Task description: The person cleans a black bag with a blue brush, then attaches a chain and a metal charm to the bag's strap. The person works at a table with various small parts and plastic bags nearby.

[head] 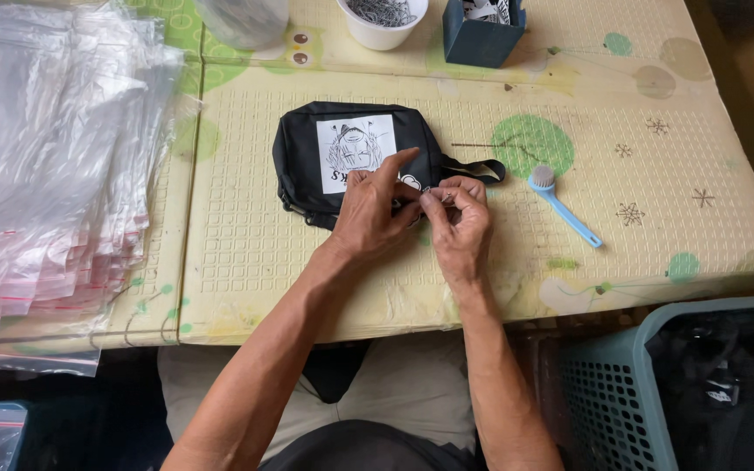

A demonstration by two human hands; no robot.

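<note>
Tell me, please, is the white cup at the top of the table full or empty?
Full: the white cup is heaped to its rim with small grey metal pieces, probably clips.

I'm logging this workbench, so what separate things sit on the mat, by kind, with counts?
Black pouch under left hand and right hand: 1
Blue brush: 1
White cup: 1
Blue box: 1
Clear bag stack: 1
Total: 5

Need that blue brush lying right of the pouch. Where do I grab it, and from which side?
Grip the blue brush at mid-handle, coming from above on its right, the side away from the black pouch and both hands. The slim handle lies flat and slanted, bristle head at the upper left, free end at the lower right, so pinch across its width.
</note>
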